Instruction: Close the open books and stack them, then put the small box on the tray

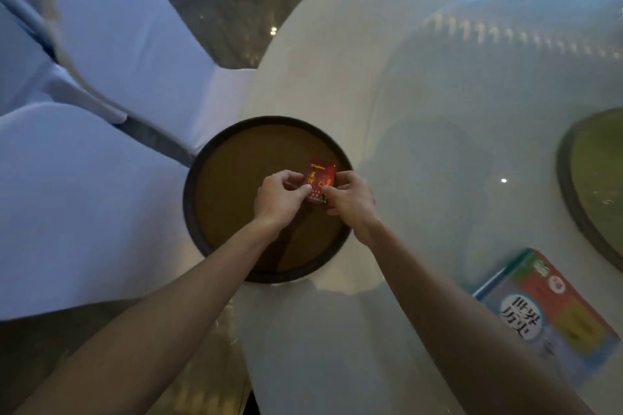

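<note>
Books: I've got the closed books point(553, 320) lying at my lower right on the white table point(337, 54), covers shut. It looks like a stack, a second edge showing under the top cover, though I can't count them for sure. That half reads as done.

Small box: the red small box point(319, 183) is over the right-hand part of the round dark tray point(199, 175), inside its rim. I can't tell whether it's resting on the tray floor or just above it.

Left hand: my left hand point(279, 197) pinches the box's left side, fingers curled in, thumb against its face.

Right hand: my right hand point(350, 202) pinches the box's right side, fingers closed onto its edge.

Tray: sits at the near-left edge of the table, partly overhanging toward the covered chairs point(111, 44). Nothing else on it.

Left to do: as I judge it, only setting the box flat and letting go with both hands.

Second tray: another round tray point(566, 178) at far right, not involved.
</note>
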